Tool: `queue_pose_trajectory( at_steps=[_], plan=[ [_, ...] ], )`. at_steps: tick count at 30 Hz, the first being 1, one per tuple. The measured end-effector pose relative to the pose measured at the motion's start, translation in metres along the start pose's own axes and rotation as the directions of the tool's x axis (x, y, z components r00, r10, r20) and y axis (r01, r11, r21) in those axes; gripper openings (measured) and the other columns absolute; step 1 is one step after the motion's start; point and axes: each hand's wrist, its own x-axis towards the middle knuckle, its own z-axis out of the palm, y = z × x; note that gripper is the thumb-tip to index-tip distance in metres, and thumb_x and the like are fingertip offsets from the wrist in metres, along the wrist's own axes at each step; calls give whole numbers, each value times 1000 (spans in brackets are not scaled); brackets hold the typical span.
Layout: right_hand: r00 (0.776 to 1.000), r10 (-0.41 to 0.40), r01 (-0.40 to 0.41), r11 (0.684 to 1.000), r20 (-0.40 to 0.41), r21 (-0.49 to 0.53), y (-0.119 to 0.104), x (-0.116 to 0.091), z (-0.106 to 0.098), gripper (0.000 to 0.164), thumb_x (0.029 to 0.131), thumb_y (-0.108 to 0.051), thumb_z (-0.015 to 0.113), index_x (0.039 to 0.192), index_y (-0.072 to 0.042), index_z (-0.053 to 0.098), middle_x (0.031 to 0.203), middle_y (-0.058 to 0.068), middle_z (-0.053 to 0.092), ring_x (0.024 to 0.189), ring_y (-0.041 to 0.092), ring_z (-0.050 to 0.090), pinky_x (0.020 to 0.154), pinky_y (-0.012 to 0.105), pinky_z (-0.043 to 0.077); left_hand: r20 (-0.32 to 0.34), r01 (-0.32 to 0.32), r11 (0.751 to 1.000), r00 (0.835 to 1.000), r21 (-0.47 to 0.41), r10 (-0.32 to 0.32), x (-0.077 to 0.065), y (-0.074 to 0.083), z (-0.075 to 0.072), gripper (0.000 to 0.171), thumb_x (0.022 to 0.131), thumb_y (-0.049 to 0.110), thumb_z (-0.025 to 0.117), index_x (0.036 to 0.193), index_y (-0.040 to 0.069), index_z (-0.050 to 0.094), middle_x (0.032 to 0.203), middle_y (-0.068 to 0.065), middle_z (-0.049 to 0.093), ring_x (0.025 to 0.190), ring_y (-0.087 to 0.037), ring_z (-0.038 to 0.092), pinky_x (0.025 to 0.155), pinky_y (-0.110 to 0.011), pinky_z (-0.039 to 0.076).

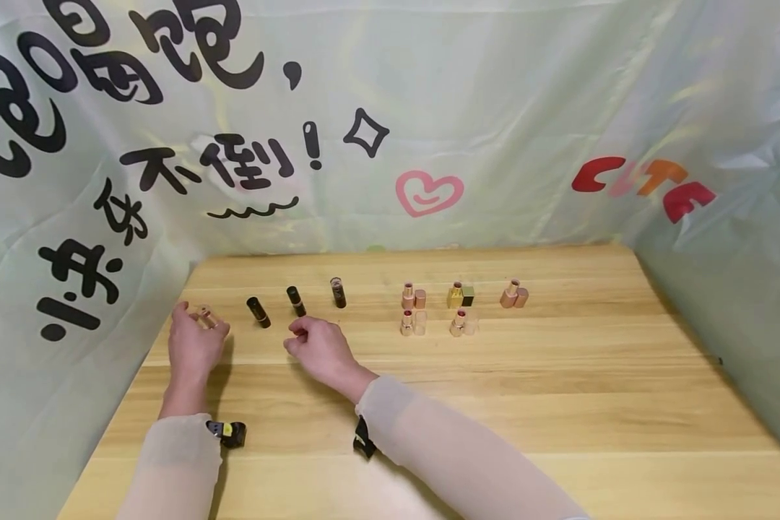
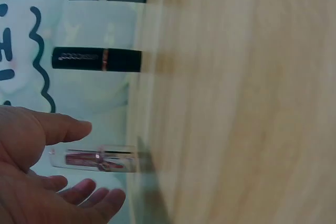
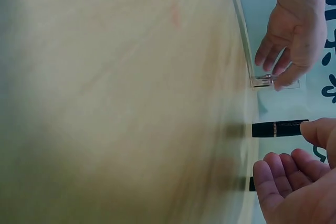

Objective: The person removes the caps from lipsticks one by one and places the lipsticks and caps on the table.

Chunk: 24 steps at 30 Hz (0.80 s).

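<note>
On the left of the table stands a clear lipstick tube (image 2: 94, 159) with a pinkish core. My left hand (image 1: 195, 343) is around it, thumb and fingers spread apart on either side in the left wrist view; contact cannot be made out. Two black lipstick tubes (image 1: 258, 312) (image 1: 295, 300) stand upright to its right, both capped. Just in front of the second one is my right hand (image 1: 325, 350), fingers loosely bent and holding nothing. In the right wrist view its thumb overlaps a black tube (image 3: 275, 128), and its fingers partly hide another.
A dark tube with a clear top (image 1: 338, 292) stands farther right. Several uncapped lipsticks with caps beside them, among them a gold one (image 1: 455, 295) and a rose one (image 1: 510, 294), stand in two rows near centre. Printed cloth (image 1: 494, 108) surrounds the wooden table (image 1: 559, 404).
</note>
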Motion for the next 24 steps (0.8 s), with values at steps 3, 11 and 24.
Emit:
queue_pose_trajectory(
  at_steps=[3, 11, 24],
  plan=[
    [1000, 8, -8, 1000, 4, -13, 2, 0, 1, 26, 100, -23, 73, 123, -11, 75, 102, -5, 77, 91, 3, 67, 85, 22, 54, 34, 27, 999, 999, 19, -27, 4, -3, 2, 91, 99, 19, 59, 165, -4, 2, 155, -36, 45, 137, -56, 45, 116, -63, 36],
    [1000, 23, -22, 999, 13, -28, 3, 0, 1, 26, 99, -21, 72, 123, -12, 76, 100, -8, 76, 90, 2, 65, 86, 21, 54, 41, 99, 993, 994, 64, -101, 8, -1, 5, 83, 100, 16, 56, 166, -1, 8, 152, -39, 46, 141, -61, 38, 119, -64, 33],
    [1000, 17, -17, 1000, 6, -19, 0, -5, -16, 27, 100, -20, 71, 126, -11, 75, 100, -7, 74, 86, 3, 64, 83, 21, 54, -65, 83, 995, 995, 60, -79, -6, 10, 6, 57, 101, 22, 52, 151, -2, 39, 135, -26, 60, 124, -49, 54, 104, -58, 44]
  ],
)
